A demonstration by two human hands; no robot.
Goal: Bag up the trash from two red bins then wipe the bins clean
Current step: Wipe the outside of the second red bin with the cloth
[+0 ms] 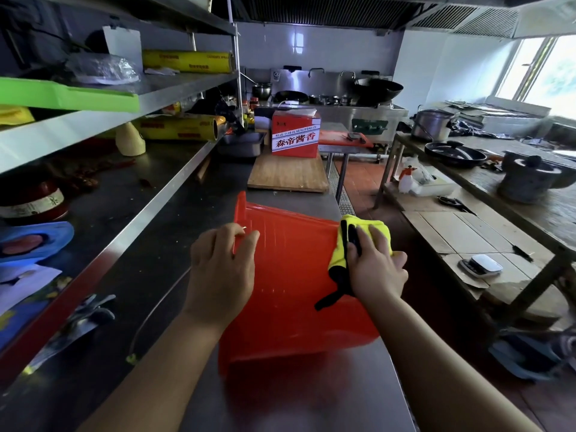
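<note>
At six o'clock on the steel table (174, 244) a red bin (293, 275) lies on its side. It looks like thin, glossy plastic, so probably light, flexible and apt to slide; the stiffer rim seems the best hold. The left hand (221, 263) rests spread on its wall. The right hand (377, 266) presses a yellow cloth (336, 258) flat toward three o'clock. Neither grip closes. A wooden cutting board (286, 174) and a red carton (294, 135) stand beyond at twelve.

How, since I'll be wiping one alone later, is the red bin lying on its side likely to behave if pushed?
Probably apt to roll: the red bin lies on its curved side on the steel counter, with the left hand resting on it. Likely slides easily, as both surfaces look smooth and glossy. Seems light, thin plastic.
</note>
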